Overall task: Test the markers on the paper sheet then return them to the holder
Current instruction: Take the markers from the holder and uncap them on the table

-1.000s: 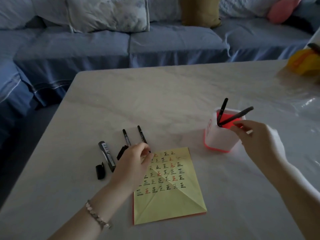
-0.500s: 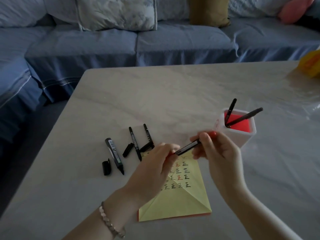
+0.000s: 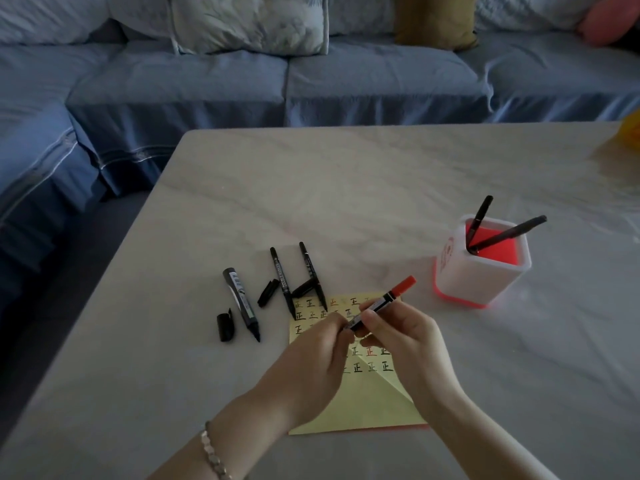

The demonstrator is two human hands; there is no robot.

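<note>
A blue sofa (image 3: 346, 81) is standing behind and left of the pale marble table (image 3: 346, 188). A patterned cushion (image 3: 249, 22), an olive cushion (image 3: 433, 20) and a pink cushion (image 3: 609, 22) are leaning on it.

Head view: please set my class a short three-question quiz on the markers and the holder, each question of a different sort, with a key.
1. True or false: the holder stands empty.
2. How many loose markers lie on the table, outside hands and holder? A one, B three, C five.
3. Fill in: the held marker, gripped by the left hand and the right hand, has a ___ cap at its far end.

Key
1. False: two black markers lean in it.
2. B.
3. Red.
</note>
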